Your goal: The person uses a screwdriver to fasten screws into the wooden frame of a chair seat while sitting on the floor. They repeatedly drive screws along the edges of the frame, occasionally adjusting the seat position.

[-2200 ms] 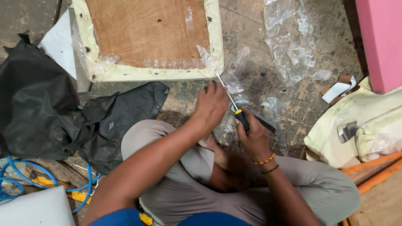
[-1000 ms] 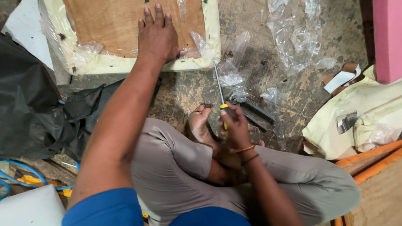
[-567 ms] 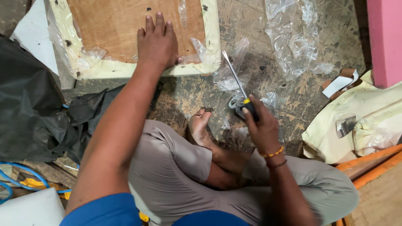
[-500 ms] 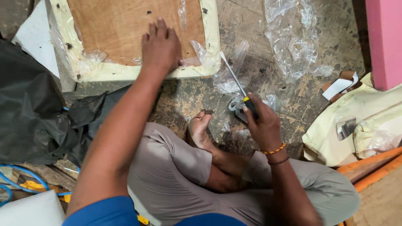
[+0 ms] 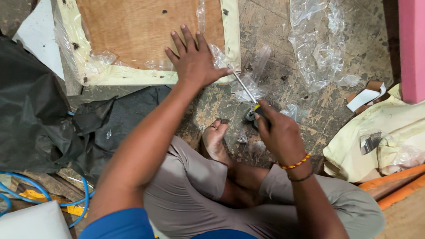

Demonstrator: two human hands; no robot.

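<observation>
Worn, stained concrete floor (image 5: 310, 106), person seated cross-legged on it. Left hand (image 5: 195, 59) spread flat, fingers released, pressing lower right corner of wooden panel (image 5: 141, 31) with cream padded border, near floor's top edge. Right hand (image 5: 276, 132) clenched around screwdriver (image 5: 245, 90) handle; shaft angled up-left, tip at panel's corner beside left thumb. Clear plastic scraps (image 5: 318, 48) scattered right of panel. Black sheet (image 5: 40, 119) along left edge. Blue hose (image 5: 26, 190) bottom left. Pink slab (image 5: 411, 48) right edge.

My left hand (image 5: 195, 59) has slid to the panel (image 5: 146, 31) corner, and the screwdriver (image 5: 244, 92) tip (formerly apart) now reaches it.
</observation>
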